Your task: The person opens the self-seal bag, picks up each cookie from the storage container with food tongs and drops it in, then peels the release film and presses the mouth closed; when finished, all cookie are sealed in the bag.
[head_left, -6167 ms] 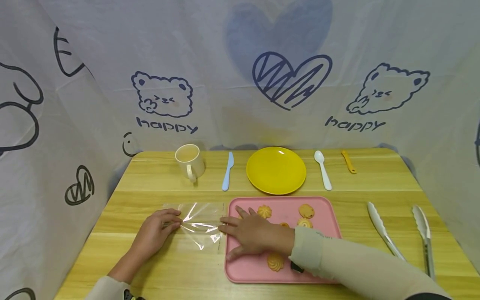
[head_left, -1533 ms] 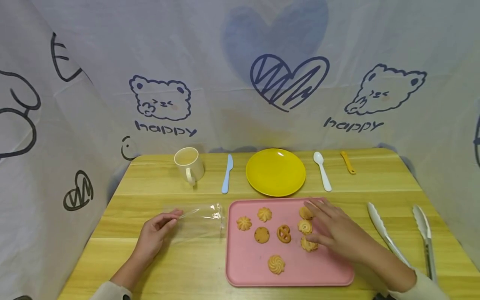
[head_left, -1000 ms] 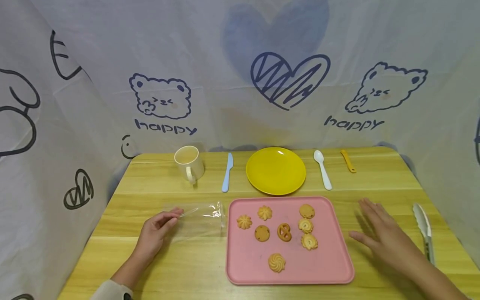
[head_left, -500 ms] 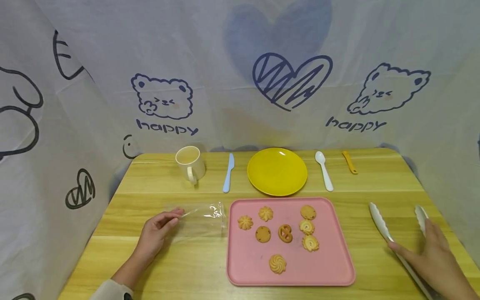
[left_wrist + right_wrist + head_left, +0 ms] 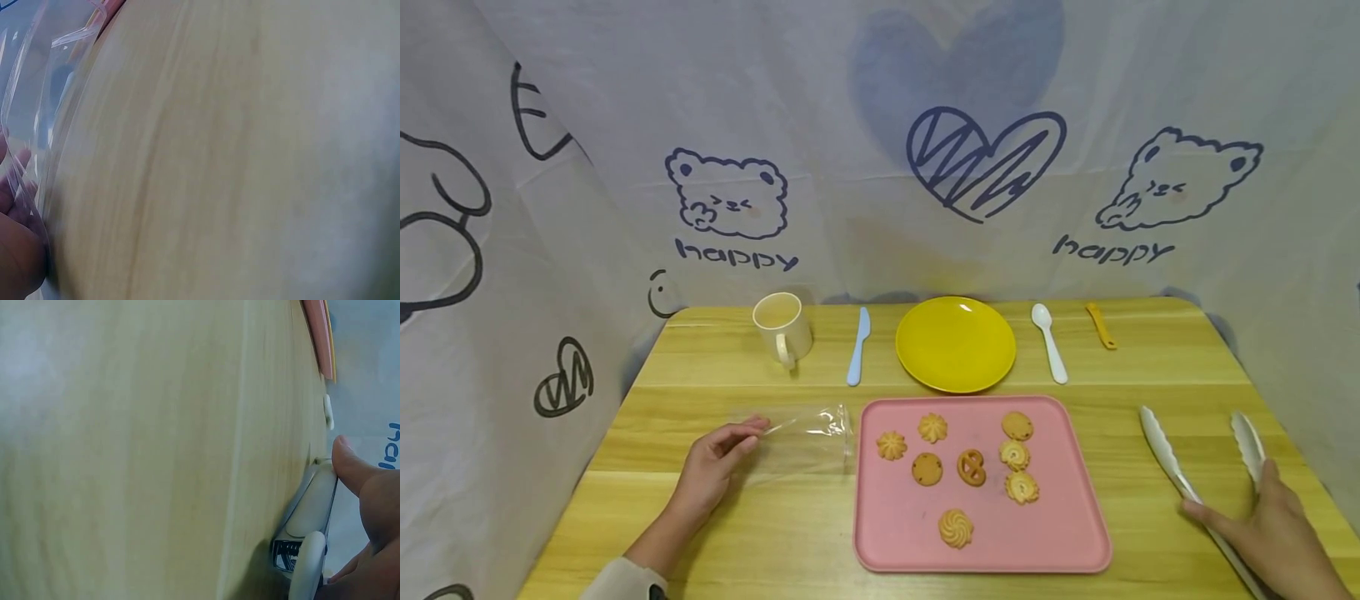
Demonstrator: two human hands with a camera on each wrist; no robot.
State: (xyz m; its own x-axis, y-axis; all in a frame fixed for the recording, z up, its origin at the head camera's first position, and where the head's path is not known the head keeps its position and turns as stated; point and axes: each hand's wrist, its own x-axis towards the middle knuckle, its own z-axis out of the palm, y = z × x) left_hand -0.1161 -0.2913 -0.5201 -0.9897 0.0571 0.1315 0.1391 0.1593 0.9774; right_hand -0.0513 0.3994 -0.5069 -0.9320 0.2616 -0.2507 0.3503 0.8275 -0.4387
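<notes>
My left hand (image 5: 706,468) pinches the near-left end of a clear plastic bag (image 5: 808,442), whose other end stands slightly puffed up beside the tray. In the left wrist view the bag (image 5: 62,75) rises in loose folds around the fingers. At the right, my right hand (image 5: 1273,529) grips metal tongs with pale scalloped tips (image 5: 1165,450), thumb on the left arm and fingers on the right one. The tongs are spread wide, with nothing between their tips. In the right wrist view the thumb lies along the handle of the tongs (image 5: 311,509).
A pink tray (image 5: 1045,542) in the middle holds several cookies and one pretzel (image 5: 972,468). Along the back stand a cream mug (image 5: 790,333), a blue knife (image 5: 858,346), a yellow plate (image 5: 955,344), a white spoon (image 5: 1049,343) and a short yellow handle-like piece (image 5: 1101,325).
My right hand has left the bag, crossed over the tray to the right and taken hold of the tongs. The bag, flat before, has puffed up; my left hand stays nearly still.
</notes>
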